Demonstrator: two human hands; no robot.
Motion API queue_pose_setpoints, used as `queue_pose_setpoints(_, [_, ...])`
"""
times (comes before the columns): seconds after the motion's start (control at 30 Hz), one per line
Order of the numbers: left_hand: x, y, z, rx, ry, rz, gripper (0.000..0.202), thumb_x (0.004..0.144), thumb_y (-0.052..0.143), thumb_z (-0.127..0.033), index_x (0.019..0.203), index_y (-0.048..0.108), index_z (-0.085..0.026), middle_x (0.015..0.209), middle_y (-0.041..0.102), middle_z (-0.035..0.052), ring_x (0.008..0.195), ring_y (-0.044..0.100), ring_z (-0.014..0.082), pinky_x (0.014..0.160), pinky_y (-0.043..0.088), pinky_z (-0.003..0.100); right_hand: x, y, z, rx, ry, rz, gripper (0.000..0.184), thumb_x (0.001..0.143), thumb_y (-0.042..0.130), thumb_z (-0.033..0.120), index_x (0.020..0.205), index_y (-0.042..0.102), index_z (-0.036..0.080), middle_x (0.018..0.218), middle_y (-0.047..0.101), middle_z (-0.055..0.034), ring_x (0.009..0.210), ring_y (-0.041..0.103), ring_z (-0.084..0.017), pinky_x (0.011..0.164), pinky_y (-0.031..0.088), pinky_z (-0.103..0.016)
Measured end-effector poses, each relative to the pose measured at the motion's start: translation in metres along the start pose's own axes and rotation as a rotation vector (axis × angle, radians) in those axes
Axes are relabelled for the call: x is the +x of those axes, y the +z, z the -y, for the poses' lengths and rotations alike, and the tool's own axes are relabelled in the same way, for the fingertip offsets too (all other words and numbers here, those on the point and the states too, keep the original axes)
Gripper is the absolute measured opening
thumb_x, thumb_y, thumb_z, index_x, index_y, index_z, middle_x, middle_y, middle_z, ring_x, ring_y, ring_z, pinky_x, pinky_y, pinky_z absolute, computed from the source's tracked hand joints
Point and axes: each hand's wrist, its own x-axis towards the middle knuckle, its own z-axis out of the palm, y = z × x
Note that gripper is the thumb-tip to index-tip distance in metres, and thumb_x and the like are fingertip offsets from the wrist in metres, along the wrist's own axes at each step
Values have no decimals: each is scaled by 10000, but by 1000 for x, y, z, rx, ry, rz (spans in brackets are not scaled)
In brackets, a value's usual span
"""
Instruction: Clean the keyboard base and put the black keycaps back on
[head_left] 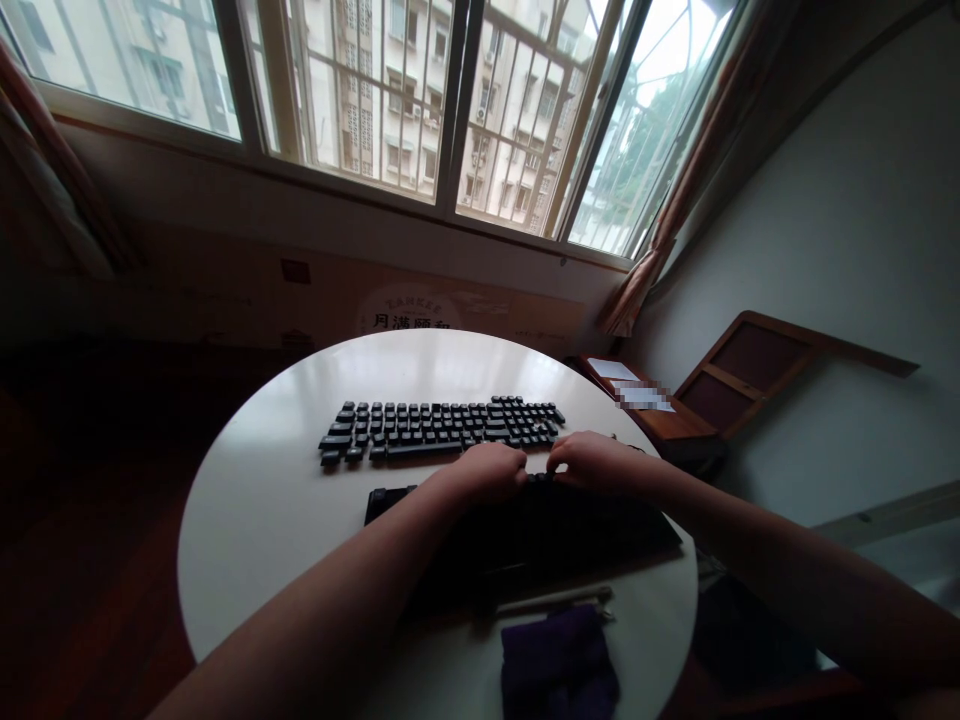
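Observation:
On the round white table [255, 500] a set of loose black keycaps [442, 425] lies laid out in keyboard rows. In front of it sits a black keyboard base [570, 530], partly hidden by my forearms. My left hand [487, 472] is curled into a loose fist at the base's far edge. My right hand [592, 462] is next to it, fingers pinched together over the same edge. What either hand holds is too small and dark to make out. The two hands almost touch.
A dark purple cloth pouch [559, 665] and a thin pale tool [555, 600] lie at the table's near edge. A wooden side table [660, 420] with papers stands at the right, by a leaning wooden frame [757, 365]. Windows and a low wall are behind.

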Motion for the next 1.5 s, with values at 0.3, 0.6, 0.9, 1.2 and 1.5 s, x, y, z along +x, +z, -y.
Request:
queue_pose_setpoints(0.3, [1, -1, -2, 11, -3, -2, 307, 894, 419, -310, 974, 694, -200, 1061, 730, 113, 965, 682, 273, 830, 522, 349, 0, -5, 26, -172, 124, 41, 183, 865, 579, 155, 857, 760, 182, 941, 750, -98, 842, 705, -252, 699, 463, -278])
queue_pose_setpoints(0.6, [-2, -1, -1, 5, -12, -8, 308, 891, 428, -322, 986, 699, -210, 1075, 736, 90, 957, 688, 267, 817, 528, 334, -11, -1, 22, -67, 89, -89, 220, 860, 591, 142, 945, 768, 243, 973, 744, -44, 849, 697, -205, 699, 461, -249])
queue_pose_setpoints(0.9, [-2, -3, -2, -1, -9, 8, 301, 880, 438, -314, 960, 706, -204, 1064, 736, 102, 959, 689, 282, 804, 531, 349, -7, 5, 22, 129, -89, -137, 293, 848, 553, 70, 954, 772, 234, 881, 741, -38, 767, 677, -169, 722, 480, -240])
queue_pose_setpoints(1.2, [-3, -1, 0, -16, 5, -7, 316, 903, 440, -339, 1019, 706, -215, 1081, 737, 103, 972, 691, 283, 828, 532, 362, 26, -22, 1, 157, -202, 18, 221, 823, 611, 160, 908, 800, 236, 803, 764, -14, 700, 676, -156, 690, 461, -226])
queue_pose_setpoints(1.5, [-6, -5, -4, -26, -54, 17, 320, 896, 436, -313, 1009, 705, -183, 1062, 728, 128, 939, 694, 288, 792, 544, 370, 127, -47, -47, -56, 69, -171, 253, 793, 627, 140, 941, 814, 224, 926, 782, -39, 865, 698, -210, 799, 478, -258])
